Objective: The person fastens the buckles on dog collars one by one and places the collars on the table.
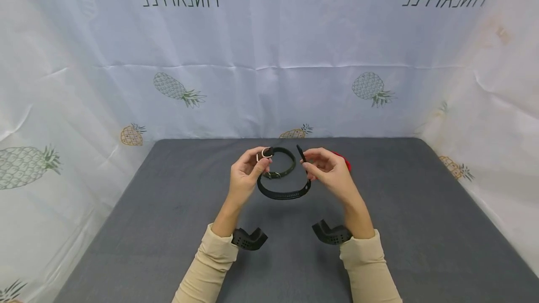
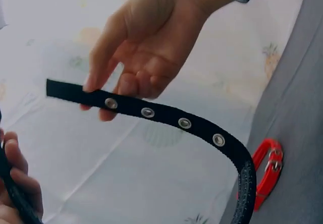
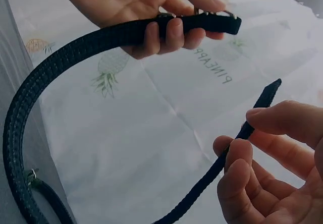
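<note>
A black collar [image 1: 284,195] hangs in a U between both hands, above the table. My left hand [image 1: 246,174] grips its buckle end, where light metal rings show. With thumb and fingers my right hand [image 1: 332,174] pinches the collar's free end near the tip. The left wrist view shows several metal eyelets along this strap end [image 2: 166,114]; the two ends are apart. In the right wrist view, the left hand's fingers [image 3: 174,32] curl round the band near the buckle.
A dark buckled collar [image 1: 293,162] lies in a ring on the grey table [image 1: 168,223] behind the held one. A red collar [image 2: 274,163] lies on the table, partly hidden by the right hand in the head view. A pineapple-print curtain [image 1: 269,97] surrounds the table.
</note>
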The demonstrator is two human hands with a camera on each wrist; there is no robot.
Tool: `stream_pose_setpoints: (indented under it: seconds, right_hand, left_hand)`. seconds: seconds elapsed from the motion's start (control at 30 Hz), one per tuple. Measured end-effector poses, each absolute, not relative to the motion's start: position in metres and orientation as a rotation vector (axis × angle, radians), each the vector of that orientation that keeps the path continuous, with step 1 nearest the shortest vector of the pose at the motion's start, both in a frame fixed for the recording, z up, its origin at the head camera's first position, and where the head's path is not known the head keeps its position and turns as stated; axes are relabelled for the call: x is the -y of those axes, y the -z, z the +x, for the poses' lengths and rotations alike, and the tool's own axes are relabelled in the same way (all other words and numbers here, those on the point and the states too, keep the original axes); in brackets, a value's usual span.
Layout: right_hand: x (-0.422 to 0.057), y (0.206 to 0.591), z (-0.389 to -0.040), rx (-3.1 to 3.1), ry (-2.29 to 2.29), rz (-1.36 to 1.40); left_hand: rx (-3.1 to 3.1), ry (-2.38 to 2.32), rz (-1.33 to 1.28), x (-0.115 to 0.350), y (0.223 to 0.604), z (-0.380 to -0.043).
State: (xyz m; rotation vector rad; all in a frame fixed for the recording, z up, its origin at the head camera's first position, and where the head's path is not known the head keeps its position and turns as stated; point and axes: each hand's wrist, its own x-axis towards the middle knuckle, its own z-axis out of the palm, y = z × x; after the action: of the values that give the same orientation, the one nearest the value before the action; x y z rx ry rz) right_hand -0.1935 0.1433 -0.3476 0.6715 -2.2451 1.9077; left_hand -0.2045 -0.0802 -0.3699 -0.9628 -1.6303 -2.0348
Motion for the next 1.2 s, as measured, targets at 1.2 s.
stream_pose_setpoints:
  seconds: [1.2]
  right_hand:
    - [-0.14,0.333,-0.174,2.037,-1.645,0.923]
  left_hand:
    - [1.941,1.832,-1.012,0.081,0.367,-0.195]
